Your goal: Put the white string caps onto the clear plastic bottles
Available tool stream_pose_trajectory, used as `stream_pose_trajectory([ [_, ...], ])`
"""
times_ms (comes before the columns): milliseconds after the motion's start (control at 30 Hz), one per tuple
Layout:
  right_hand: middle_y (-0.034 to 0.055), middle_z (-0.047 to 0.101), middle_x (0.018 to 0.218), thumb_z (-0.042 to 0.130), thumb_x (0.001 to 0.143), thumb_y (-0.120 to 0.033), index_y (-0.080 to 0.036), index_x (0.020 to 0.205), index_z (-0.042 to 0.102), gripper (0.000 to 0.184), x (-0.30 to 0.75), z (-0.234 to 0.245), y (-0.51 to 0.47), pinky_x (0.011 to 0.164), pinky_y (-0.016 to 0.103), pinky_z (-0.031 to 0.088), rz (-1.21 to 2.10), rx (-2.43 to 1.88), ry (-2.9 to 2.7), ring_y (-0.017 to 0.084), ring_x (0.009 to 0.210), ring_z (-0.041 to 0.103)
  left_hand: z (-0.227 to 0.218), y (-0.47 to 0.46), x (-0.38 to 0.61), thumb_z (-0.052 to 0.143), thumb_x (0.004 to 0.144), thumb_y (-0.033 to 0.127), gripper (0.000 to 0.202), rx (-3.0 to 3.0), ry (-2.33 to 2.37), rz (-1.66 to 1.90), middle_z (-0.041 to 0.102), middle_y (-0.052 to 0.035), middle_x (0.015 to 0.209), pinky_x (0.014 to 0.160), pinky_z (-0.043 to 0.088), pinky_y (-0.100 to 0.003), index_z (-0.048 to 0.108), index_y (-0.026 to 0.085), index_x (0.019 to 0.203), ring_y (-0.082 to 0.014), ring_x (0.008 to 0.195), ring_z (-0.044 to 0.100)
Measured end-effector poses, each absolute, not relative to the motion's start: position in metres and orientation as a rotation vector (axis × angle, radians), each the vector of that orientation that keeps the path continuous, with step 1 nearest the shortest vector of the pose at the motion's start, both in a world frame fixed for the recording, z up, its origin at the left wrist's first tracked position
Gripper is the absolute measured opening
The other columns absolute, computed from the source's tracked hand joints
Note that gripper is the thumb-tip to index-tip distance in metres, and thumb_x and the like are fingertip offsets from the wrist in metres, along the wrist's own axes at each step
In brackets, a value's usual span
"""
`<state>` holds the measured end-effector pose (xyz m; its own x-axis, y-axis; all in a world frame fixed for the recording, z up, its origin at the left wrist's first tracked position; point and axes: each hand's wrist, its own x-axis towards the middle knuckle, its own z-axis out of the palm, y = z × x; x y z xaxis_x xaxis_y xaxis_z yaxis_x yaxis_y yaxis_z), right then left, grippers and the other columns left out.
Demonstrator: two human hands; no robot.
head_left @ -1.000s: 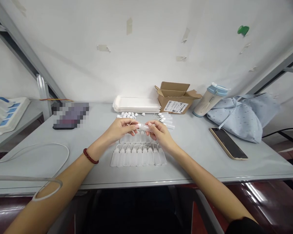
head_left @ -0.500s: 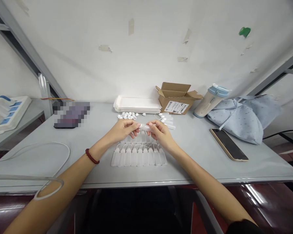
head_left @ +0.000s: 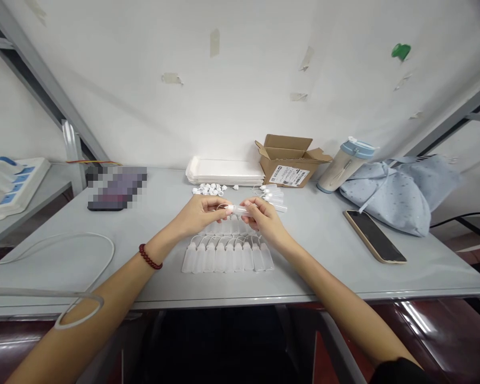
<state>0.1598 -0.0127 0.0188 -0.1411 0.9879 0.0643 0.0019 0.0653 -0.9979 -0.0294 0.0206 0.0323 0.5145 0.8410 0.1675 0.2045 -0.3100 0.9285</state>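
Note:
Both my hands meet above the grey table (head_left: 324,250) and pinch one small translucent plastic bottle (head_left: 238,209) between them. My left hand (head_left: 202,213), with a red bead bracelet on its wrist, grips the bottle's left end. My right hand (head_left: 264,218) grips its right end. Below the hands lies a row of several similar bottles (head_left: 227,257) side by side, with more partly hidden under my fingers. Small white caps (head_left: 210,189) are scattered behind, and a few loose bottles (head_left: 275,196) lie to the right of the caps.
A stack of white trays (head_left: 224,172) and an open cardboard box (head_left: 290,160) stand at the back. A blue-lidded tumbler (head_left: 344,164), a light blue cloth bag (head_left: 392,194) and a phone (head_left: 374,236) lie on the right. A white cable (head_left: 84,250) loops on the left.
Hardly anything differs; my fingers shifted slightly on the bottle, which stays held between both hands.

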Motion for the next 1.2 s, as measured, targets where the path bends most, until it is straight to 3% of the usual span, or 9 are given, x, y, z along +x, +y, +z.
stream_pose_trajectory([
  [300, -0.0036, 0.053, 0.057, 0.052, 0.085, -0.049, -0.019, 0.087, 0.053, 0.03, 0.161, 0.012, -0.012, 0.047, 0.023, 0.028, 1.093, -1.132, -1.473, 0.01, 0.049, 0.04, 0.029, 0.023, -0.026, 0.06, 0.082, 0.042, 0.03, 1.721, 0.936, 0.716, 0.067, -0.0056, 0.076, 0.058, 0.053, -0.026, 0.068, 0.014, 0.077, -0.0141, 0.063, 0.061],
  [533, 0.0089, 0.065, 0.094, 0.055, 0.087, -0.035, -0.016, 0.101, 0.06, 0.024, 0.164, 0.01, -0.013, 0.061, 0.028, 0.042, 0.477, -1.131, -1.848, 0.016, 0.071, 0.054, 0.029, 0.021, -0.025, 0.066, 0.078, 0.042, 0.031, 1.479, 0.888, 0.789, 0.061, -0.0023, 0.067, 0.055, 0.05, -0.026, 0.062, 0.013, 0.066, -0.0124, 0.057, 0.058],
  [833, 0.0044, 0.066, 0.077, 0.058, 0.086, -0.036, -0.018, 0.088, 0.067, 0.021, 0.171, 0.017, -0.013, 0.06, 0.028, 0.04, 0.583, -1.14, -1.809, 0.016, 0.067, 0.055, 0.03, 0.018, -0.026, 0.07, 0.077, 0.036, 0.023, 1.657, 0.818, 0.852, 0.065, -0.0029, 0.07, 0.072, 0.051, -0.03, 0.068, 0.014, 0.082, -0.0155, 0.07, 0.061],
  [1033, -0.0001, 0.056, 0.062, 0.057, 0.084, -0.042, -0.016, 0.083, 0.066, 0.027, 0.173, 0.018, -0.012, 0.054, 0.026, 0.036, 0.903, -1.158, -1.637, 0.013, 0.057, 0.048, 0.031, 0.011, -0.02, 0.07, 0.075, 0.035, 0.022, 1.741, 0.851, 0.996, 0.066, -0.0034, 0.081, 0.071, 0.052, -0.03, 0.067, 0.015, 0.084, -0.016, 0.072, 0.06],
  [1200, 0.0023, 0.06, 0.069, 0.054, 0.087, -0.041, -0.017, 0.085, 0.065, 0.026, 0.17, 0.019, -0.014, 0.059, 0.028, 0.039, 0.658, -1.118, -1.782, 0.015, 0.063, 0.05, 0.028, 0.015, -0.021, 0.066, 0.078, 0.04, 0.026, 1.648, 0.852, 0.915, 0.068, -0.0055, 0.084, 0.068, 0.054, -0.03, 0.069, 0.015, 0.085, -0.016, 0.071, 0.061],
])
